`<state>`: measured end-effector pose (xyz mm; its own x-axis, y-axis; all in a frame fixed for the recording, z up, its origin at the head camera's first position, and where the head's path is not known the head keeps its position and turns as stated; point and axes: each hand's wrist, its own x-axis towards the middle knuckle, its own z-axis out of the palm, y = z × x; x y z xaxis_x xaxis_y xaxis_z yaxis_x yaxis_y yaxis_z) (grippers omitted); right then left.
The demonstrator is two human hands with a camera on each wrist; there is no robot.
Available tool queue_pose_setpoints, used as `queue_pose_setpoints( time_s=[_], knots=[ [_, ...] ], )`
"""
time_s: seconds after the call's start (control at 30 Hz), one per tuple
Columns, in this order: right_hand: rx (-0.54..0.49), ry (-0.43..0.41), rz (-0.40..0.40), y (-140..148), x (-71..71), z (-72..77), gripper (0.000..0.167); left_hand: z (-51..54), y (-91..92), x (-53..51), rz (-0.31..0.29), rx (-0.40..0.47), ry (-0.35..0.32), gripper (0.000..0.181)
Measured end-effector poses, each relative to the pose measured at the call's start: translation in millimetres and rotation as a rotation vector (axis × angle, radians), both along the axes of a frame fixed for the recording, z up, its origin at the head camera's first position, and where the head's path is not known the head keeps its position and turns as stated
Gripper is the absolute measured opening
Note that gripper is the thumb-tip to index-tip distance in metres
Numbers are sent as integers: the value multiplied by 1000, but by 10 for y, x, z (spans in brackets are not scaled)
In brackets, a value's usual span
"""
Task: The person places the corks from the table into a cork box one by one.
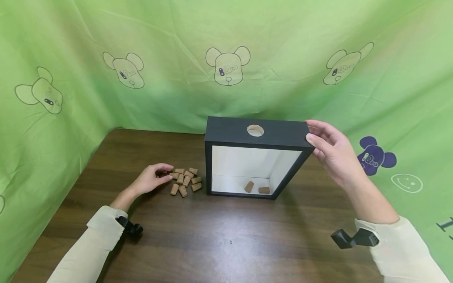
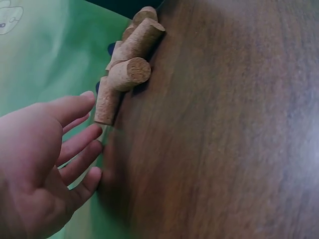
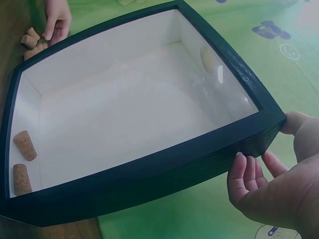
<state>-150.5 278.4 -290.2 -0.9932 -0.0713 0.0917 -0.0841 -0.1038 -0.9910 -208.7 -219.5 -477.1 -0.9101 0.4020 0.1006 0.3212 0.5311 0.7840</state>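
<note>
A black-framed shadow box (image 1: pixel 230 131) with a clear front and white interior stands upright on the table. A round hole (image 1: pixel 255 130) opens in its top side. Two corks (image 1: pixel 249 186) lie on the floor inside it. My right hand (image 1: pixel 332 153) grips the top right corner, thumb in front and fingers behind. Left of the box lies a loose pile of corks (image 1: pixel 186 181). At the pile's left edge is my left hand (image 1: pixel 152 180), thumb and fingers spread apart. The left wrist view shows its fingertips beside the nearest cork (image 2: pixel 103 107), with nothing held.
The brown wooden table (image 1: pixel 230 236) reaches towards me. A green curtain (image 1: pixel 170 78) printed with bear heads hangs behind and at both sides. Dark cameras are strapped to both wrists.
</note>
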Motion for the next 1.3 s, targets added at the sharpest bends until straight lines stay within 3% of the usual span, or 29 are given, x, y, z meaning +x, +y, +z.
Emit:
queue_pose_setpoints(
  time_s=[0.47, 1.07, 1.3],
  knots=[
    [-6, 12, 2, -1, 11, -8, 35, -50, 132, -56, -30, -17, 27, 24],
    [5, 11, 8, 2, 0, -9, 34, -101, 105, -51, -8, -36, 48, 20],
    [-13, 19, 4, -2, -1, -22, 34, -14, 72, -68, 16, -44, 69, 19]
  ],
)
